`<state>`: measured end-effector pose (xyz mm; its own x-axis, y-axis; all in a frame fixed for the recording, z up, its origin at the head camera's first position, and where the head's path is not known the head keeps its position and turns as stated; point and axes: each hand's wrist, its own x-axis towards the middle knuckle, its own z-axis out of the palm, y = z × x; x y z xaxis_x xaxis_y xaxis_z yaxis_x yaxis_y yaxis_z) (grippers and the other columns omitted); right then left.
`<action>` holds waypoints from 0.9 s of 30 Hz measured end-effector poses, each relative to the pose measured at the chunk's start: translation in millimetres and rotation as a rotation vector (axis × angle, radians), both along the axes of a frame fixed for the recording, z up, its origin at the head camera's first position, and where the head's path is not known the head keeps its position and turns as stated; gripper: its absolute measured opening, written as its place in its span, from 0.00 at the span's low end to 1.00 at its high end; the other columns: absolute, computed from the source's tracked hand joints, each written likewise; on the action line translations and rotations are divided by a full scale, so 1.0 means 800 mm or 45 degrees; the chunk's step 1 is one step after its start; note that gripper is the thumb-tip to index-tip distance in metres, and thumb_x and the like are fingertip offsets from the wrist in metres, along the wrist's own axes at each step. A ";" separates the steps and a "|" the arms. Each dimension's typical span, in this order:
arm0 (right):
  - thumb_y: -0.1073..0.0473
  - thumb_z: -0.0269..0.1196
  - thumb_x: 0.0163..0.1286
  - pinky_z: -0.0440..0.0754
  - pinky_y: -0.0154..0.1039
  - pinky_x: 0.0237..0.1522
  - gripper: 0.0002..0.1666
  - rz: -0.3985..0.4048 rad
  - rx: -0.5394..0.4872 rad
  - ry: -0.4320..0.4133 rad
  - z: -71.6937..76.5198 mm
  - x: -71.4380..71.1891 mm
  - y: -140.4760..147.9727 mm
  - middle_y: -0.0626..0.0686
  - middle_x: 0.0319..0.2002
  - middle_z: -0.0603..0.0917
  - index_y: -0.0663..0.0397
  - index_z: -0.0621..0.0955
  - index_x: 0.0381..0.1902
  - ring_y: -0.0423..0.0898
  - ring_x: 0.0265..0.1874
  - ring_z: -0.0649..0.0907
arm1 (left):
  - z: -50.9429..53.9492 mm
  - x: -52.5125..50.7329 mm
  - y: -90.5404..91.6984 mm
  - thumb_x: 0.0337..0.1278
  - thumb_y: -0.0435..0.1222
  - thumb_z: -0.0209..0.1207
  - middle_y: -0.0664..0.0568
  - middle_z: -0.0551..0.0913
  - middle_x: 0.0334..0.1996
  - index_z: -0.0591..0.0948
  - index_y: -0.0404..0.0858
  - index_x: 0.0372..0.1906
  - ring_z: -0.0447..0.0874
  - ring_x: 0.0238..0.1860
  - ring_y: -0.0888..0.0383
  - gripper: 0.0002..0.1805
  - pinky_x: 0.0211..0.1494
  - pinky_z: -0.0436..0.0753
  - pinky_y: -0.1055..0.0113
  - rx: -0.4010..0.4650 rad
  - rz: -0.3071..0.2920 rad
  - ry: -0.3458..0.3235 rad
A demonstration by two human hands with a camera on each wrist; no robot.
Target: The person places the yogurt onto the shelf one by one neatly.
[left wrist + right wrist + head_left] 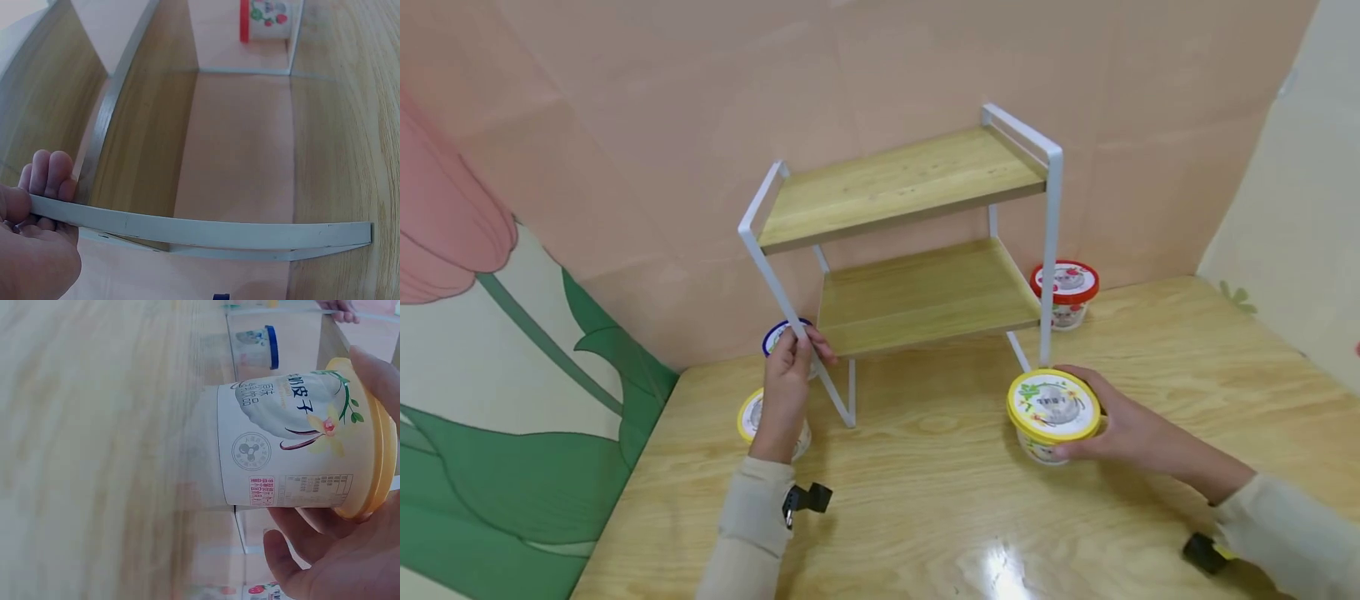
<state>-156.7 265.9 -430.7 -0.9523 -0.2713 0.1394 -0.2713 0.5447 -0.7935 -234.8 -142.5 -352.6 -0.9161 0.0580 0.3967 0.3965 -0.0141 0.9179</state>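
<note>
A two-tier shelf (925, 292) with wooden boards and white metal frames stands on the table. My left hand (792, 375) grips its left front leg, thumb and fingers around the white bar (187, 230). At the shelf's right front leg, my right hand (1120, 425) holds a tub with a yellow lid (1054, 408) by its side. In the right wrist view that tub (287, 440) shows a flower print, its base at or close to the tabletop; contact is unclear. Behind my left hand are a blue-lidded tub (772, 336) and another yellow-lidded tub (749, 414), both partly hidden.
A red-lidded tub (1067, 287) stands behind the shelf's right side. The wooden table (925, 517) meets a pink backdrop (662, 150) at the rear. On the left is a panel with a painted tulip (452, 200); a pale wall (1300, 208) rises at the right.
</note>
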 end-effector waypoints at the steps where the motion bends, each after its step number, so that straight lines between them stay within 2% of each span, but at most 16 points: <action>1: 0.56 0.80 0.48 0.73 0.58 0.58 0.62 0.001 0.001 0.000 0.001 -0.001 -0.001 0.62 0.63 0.73 0.50 0.57 0.75 0.25 0.53 0.69 | 0.000 0.000 0.000 0.79 0.34 0.39 0.55 0.80 0.29 0.73 0.30 0.43 0.83 0.33 0.61 0.13 0.46 0.85 0.67 0.001 0.004 -0.003; 3: 0.56 0.80 0.48 0.72 0.58 0.58 0.61 0.005 -0.005 -0.010 0.001 -0.002 -0.003 0.60 0.63 0.73 0.50 0.59 0.74 0.23 0.53 0.68 | 0.000 0.001 -0.002 0.79 0.34 0.39 0.55 0.79 0.29 0.72 0.30 0.43 0.83 0.33 0.61 0.13 0.47 0.85 0.67 0.002 0.013 -0.011; 4: 0.55 0.80 0.48 0.73 0.54 0.58 0.60 0.005 0.000 -0.009 0.001 -0.003 -0.004 0.60 0.63 0.74 0.50 0.59 0.74 0.23 0.52 0.69 | 0.000 0.002 -0.002 0.79 0.34 0.39 0.55 0.79 0.29 0.72 0.30 0.43 0.83 0.33 0.61 0.13 0.46 0.85 0.68 0.003 0.015 -0.015; 9: 0.56 0.80 0.48 0.72 0.61 0.59 0.61 0.015 -0.030 -0.032 -0.001 -0.003 -0.008 0.62 0.63 0.75 0.51 0.59 0.75 0.22 0.52 0.69 | -0.002 0.003 -0.003 0.79 0.34 0.39 0.55 0.79 0.29 0.72 0.28 0.44 0.83 0.33 0.62 0.14 0.46 0.84 0.68 0.005 0.016 -0.012; 11: 0.56 0.80 0.49 0.72 0.60 0.58 0.60 0.020 -0.036 -0.029 -0.001 -0.002 -0.009 0.62 0.62 0.75 0.51 0.59 0.75 0.23 0.52 0.70 | -0.003 0.003 -0.004 0.79 0.34 0.39 0.55 0.79 0.29 0.72 0.28 0.44 0.83 0.33 0.62 0.14 0.47 0.84 0.68 0.006 0.018 -0.009; 14: 0.56 0.79 0.50 0.75 0.42 0.57 0.59 0.024 -0.026 -0.021 0.003 -0.001 -0.010 0.60 0.61 0.76 0.50 0.59 0.75 0.25 0.52 0.72 | -0.006 0.003 -0.004 0.79 0.34 0.40 0.55 0.80 0.29 0.72 0.29 0.44 0.83 0.33 0.62 0.13 0.47 0.84 0.68 0.008 0.024 -0.014; 17: 0.57 0.78 0.51 0.75 0.31 0.50 0.58 0.017 -0.008 -0.010 0.013 0.000 -0.012 0.59 0.61 0.77 0.48 0.59 0.75 0.27 0.51 0.74 | -0.008 0.003 -0.005 0.79 0.35 0.40 0.55 0.80 0.29 0.72 0.30 0.43 0.83 0.33 0.62 0.13 0.48 0.84 0.69 0.008 0.026 -0.019; 22: 0.56 0.77 0.53 0.78 0.39 0.50 0.58 0.017 -0.006 -0.002 0.031 -0.002 -0.014 0.59 0.63 0.75 0.44 0.58 0.76 0.28 0.51 0.73 | -0.007 0.002 -0.004 0.79 0.35 0.40 0.55 0.79 0.29 0.72 0.29 0.43 0.83 0.33 0.62 0.14 0.48 0.84 0.68 0.004 0.031 -0.001; 24: 0.57 0.77 0.54 0.78 0.38 0.49 0.58 0.026 -0.020 0.000 0.036 -0.003 -0.014 0.59 0.63 0.74 0.45 0.57 0.76 0.27 0.51 0.74 | -0.006 0.001 -0.003 0.79 0.35 0.40 0.55 0.80 0.29 0.72 0.28 0.44 0.83 0.33 0.62 0.14 0.47 0.84 0.68 0.004 0.023 0.001; 27: 0.59 0.76 0.55 0.78 0.30 0.47 0.57 0.021 -0.047 0.007 0.041 -0.003 -0.013 0.58 0.61 0.75 0.47 0.57 0.76 0.28 0.50 0.75 | -0.006 0.001 0.001 0.79 0.34 0.40 0.55 0.80 0.29 0.72 0.27 0.44 0.83 0.33 0.62 0.14 0.48 0.84 0.67 0.005 0.001 -0.012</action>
<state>-158.8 255.2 -397.8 -0.9469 -0.2817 0.1549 -0.2845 0.5103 -0.8116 -234.1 -142.0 -357.0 -0.9198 0.0556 0.3883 0.3880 -0.0174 0.9215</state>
